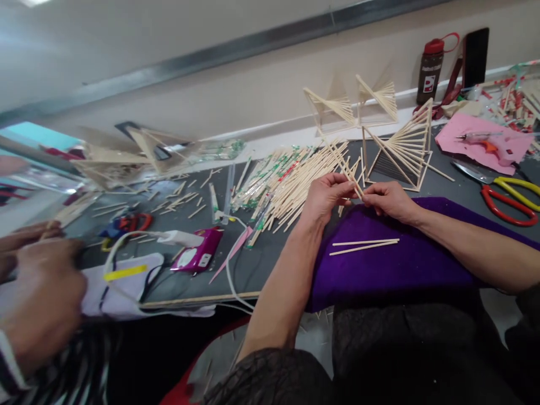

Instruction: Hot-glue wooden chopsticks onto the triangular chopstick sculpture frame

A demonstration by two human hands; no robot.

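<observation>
My left hand (325,198) and my right hand (390,200) meet above the purple cloth (426,253), fingers closed on thin wooden sticks (346,170) that slant up and away. The left fingers grip the sticks along their length; the right fingertips pinch the near ends. Exactly how many sticks are held is hard to make out. Two loose sticks (365,246) lie on the cloth just below my hands. Past them stands a twisted frame of glued sticks (405,146). To the left of it spreads a big pile of sticks (301,183).
Scissors with red and yellow handles (506,194), a glue gun (485,140) on pink paper, and a bottle (430,73) are on the right. At left lie a magenta packet (198,250) and a white cable (230,264). Another person's hands (46,281) work at far left.
</observation>
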